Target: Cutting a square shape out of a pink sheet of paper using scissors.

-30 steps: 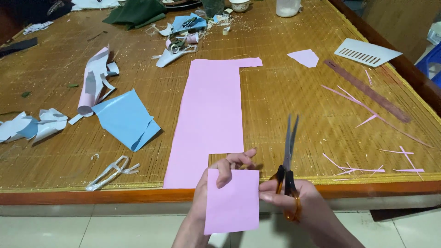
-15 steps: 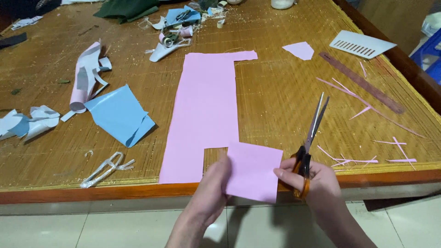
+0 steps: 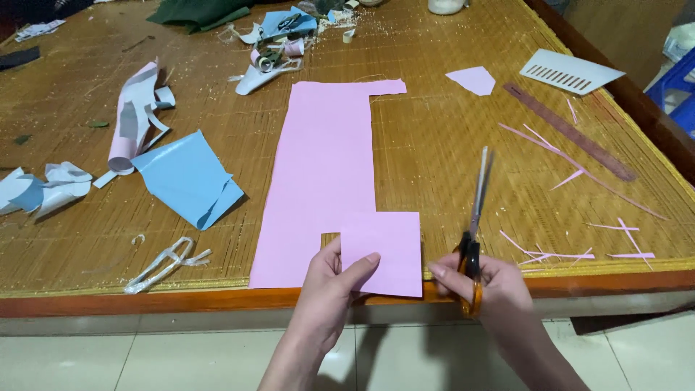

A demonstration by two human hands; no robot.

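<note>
**Cut pink square held at the table edge, scissors raised**

A small pink paper square (image 3: pixel 387 250) is pinched at its lower left corner by the left hand (image 3: pixel 334 286), thumb on top and fingers curled beneath. The square is held just above the near edge of the table (image 3: pixel 217 300), overlapping the notch at the bottom of the large pink sheet (image 3: pixel 322 166), which lies flat on the woven mat.

The scissors (image 3: pixel 474 232) are gripped in the right hand (image 3: pixel 489 286), fingers closed through the orange handles, blades pointing away from the person and nearly closed together; the tips are blurred. The blades are held just to the right of the square and are not touching it.

The step in hand is judged to be the handling of a piece already cut free from the sheet, either for trimming or for a further cut. For the next move, the square would need to be steadied and the blades opened and brought to its right edge.

Thin pink slivers (image 3: pixel 572 177) are scattered to the right beside a brown ruler (image 3: pixel 568 130), and a folded blue sheet (image 3: pixel 188 177) lies to the left.
</note>
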